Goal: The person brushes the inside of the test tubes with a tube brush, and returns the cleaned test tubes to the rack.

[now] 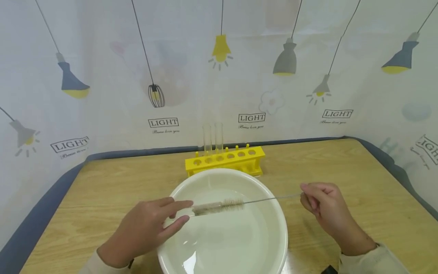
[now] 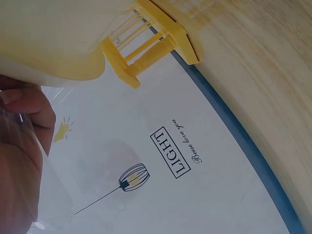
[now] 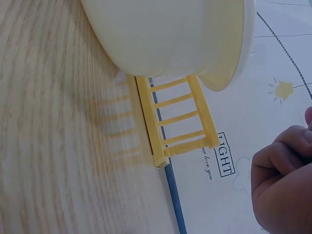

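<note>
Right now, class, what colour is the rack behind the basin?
The rack is yellow, clearest in the head view.

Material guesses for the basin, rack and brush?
Basin: smooth off-white, plastic or enamel; its glossy rim fits both.
Rack: probably plastic, uniformly yellow, satin.
Brush: thin grey stem, likely metal wire; pale separate bristles, synthetic or natural unclear.

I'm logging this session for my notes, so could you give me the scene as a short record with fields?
Left hand: left hand pinches a clear tube
Right hand: right hand pinches the wire handle of a brush
Brush position: bristles partly inside the tube, partly outside its mouth
Below them: white basin, apparently holding water
Behind basin: yellow rack with two upright clear tubes
Surface: wooden table
Backdrop: lamp-printed sheet
</note>
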The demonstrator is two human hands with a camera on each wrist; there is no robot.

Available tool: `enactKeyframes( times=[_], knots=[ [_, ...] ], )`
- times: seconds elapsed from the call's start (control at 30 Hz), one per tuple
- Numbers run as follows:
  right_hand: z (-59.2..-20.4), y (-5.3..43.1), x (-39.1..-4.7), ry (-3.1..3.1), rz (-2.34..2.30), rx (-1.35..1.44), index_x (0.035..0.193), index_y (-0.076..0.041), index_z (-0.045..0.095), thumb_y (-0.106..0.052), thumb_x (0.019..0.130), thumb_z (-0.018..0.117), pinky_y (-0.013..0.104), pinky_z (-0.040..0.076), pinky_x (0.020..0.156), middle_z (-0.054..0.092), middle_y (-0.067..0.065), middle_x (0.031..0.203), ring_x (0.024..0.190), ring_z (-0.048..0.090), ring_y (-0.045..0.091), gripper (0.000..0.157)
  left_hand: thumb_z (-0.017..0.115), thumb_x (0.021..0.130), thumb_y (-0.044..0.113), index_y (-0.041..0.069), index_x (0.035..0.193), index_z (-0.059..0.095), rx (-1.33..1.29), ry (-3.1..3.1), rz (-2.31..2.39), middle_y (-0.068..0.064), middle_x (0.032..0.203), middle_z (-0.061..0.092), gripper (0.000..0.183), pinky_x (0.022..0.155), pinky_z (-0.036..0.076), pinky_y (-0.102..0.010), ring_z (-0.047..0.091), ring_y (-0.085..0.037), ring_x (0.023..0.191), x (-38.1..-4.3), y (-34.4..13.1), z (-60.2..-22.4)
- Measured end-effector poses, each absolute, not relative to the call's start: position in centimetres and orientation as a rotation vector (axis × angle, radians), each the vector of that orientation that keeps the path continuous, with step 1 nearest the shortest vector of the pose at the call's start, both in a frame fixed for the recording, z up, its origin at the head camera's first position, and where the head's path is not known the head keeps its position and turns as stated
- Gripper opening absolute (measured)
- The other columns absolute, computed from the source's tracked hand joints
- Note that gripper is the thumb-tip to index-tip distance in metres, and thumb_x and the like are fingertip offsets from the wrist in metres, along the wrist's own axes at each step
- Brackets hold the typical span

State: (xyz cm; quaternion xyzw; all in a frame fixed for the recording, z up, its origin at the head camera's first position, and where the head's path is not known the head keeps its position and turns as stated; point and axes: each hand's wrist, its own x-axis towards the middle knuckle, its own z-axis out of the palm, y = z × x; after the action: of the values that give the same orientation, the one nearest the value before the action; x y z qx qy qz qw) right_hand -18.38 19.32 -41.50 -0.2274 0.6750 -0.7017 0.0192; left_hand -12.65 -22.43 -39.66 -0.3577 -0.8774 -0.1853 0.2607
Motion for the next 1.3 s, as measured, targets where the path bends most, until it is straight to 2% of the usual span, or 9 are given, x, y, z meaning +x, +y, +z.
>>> enactKeyframes(
  times=[0.33, 0.47, 0.6, 0.8, 1.17, 1.3],
  knots=[
    [-41.3, 19.0, -18.4, 2.036, -2.201, -0.752, 0.054, -0.007, 0.029, 0.001, 0.106, 0.036, 0.036, 0.02, 0.041, 0.021, 0.01, 0.048, 0.041, 0.019, 0.025, 0.053, 0.063, 0.098, 0.039, 0.021, 0.114, 0.074, -0.96, -2.361, -0.432, 0.013, 0.071, 0.055, 0.026, 0.05, 0.037, -0.009, 0.042, 0.007, 0.057, -12.8, -23.2, -39.3],
    [-41.3, 18.9, -18.3, 2.02, -2.222, -0.756, 0.055, -0.006, 0.029, 0.002, 0.106, 0.036, 0.036, 0.019, 0.041, 0.021, 0.009, 0.049, 0.042, 0.019, 0.025, 0.052, 0.061, 0.099, 0.04, 0.021, 0.113, 0.074, -0.975, -2.354, -0.445, 0.013, 0.07, 0.053, 0.027, 0.05, 0.034, -0.008, 0.038, 0.008, 0.056, -12.8, -23.3, -39.1],
    [-41.5, 19.1, -18.2, 2.015, -2.226, -0.751, 0.054, -0.005, 0.029, 0.003, 0.106, 0.035, 0.036, 0.019, 0.041, 0.021, 0.009, 0.048, 0.042, 0.019, 0.025, 0.052, 0.053, 0.102, 0.044, 0.02, 0.112, 0.074, -0.979, -2.373, -0.438, 0.013, 0.069, 0.049, 0.033, 0.05, 0.031, -0.007, 0.032, 0.009, 0.054, -12.6, -23.3, -39.1],
    [-41.4, 19.3, -18.4, 2.05, -2.202, -0.744, 0.055, -0.007, 0.029, 0.001, 0.106, 0.035, 0.036, 0.021, 0.043, 0.021, 0.009, 0.049, 0.043, 0.019, 0.025, 0.053, 0.043, 0.105, 0.049, 0.019, 0.11, 0.075, -0.946, -2.373, -0.389, 0.012, 0.066, 0.049, 0.044, 0.049, 0.031, -0.009, 0.032, 0.008, 0.053, -12.6, -23.4, -39.1],
    [-41.4, 19.4, -18.5, 2.055, -2.203, -0.749, 0.054, -0.008, 0.029, 0.0, 0.107, 0.034, 0.036, 0.022, 0.043, 0.022, 0.009, 0.049, 0.042, 0.02, 0.025, 0.053, 0.042, 0.105, 0.049, 0.022, 0.108, 0.074, -0.934, -2.307, -0.393, 0.013, 0.066, 0.049, 0.042, 0.047, 0.025, -0.008, 0.026, 0.009, 0.052, -12.8, -23.7, -38.9],
    [-41.4, 19.3, -18.5, 2.003, -2.233, -0.774, 0.055, -0.006, 0.029, 0.002, 0.106, 0.033, 0.036, 0.019, 0.042, 0.022, 0.009, 0.05, 0.042, 0.019, 0.025, 0.052, 0.05, 0.102, 0.046, 0.021, 0.107, 0.075, -0.929, -2.331, -0.398, 0.013, 0.066, 0.049, 0.035, 0.047, 0.026, -0.008, 0.027, 0.009, 0.052, -12.6, -23.7, -38.7]
  ],
)
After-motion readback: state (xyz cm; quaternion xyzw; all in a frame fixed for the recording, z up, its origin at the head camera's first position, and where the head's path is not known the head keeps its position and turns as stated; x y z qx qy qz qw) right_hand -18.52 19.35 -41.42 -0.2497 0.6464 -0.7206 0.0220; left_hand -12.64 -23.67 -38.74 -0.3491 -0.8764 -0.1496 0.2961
